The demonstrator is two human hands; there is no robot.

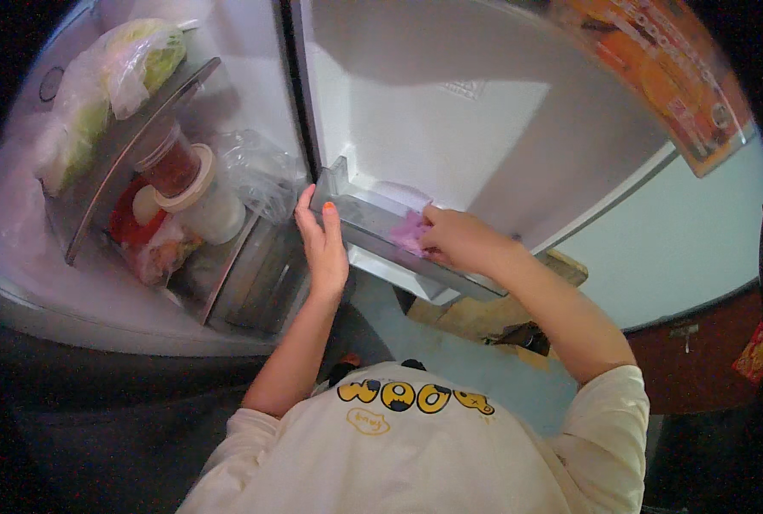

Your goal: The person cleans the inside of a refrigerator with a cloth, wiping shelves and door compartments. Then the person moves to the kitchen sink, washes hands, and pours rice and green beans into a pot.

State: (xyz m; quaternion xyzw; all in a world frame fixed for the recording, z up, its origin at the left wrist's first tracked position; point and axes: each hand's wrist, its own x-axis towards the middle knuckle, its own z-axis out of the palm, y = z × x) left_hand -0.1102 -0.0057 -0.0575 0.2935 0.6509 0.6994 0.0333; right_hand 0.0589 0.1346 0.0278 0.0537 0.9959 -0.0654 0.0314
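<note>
My right hand point(467, 240) is closed around a crumpled pink-purple cloth point(410, 233). It presses the cloth against the clear door shelf point(366, 221) on the inside of the open refrigerator door point(399, 94). At the left end of that shelf, my left hand point(323, 253) is raised with its fingers stretched out and the thumb apart. Its fingertips are beside or touching the shelf's end; exact contact is hard to tell. Nothing shows in the left hand.
Inside the refrigerator at left, a glass shelf point(146, 146) bears bagged green vegetables point(146, 64). Below are a white tub point(202, 206) with a reddish container on it, plastic bags point(257, 171) and a drawer point(262, 278). An orange printed box point(664, 77) is at upper right; a brown wooden piece point(476, 321) lies beneath the door.
</note>
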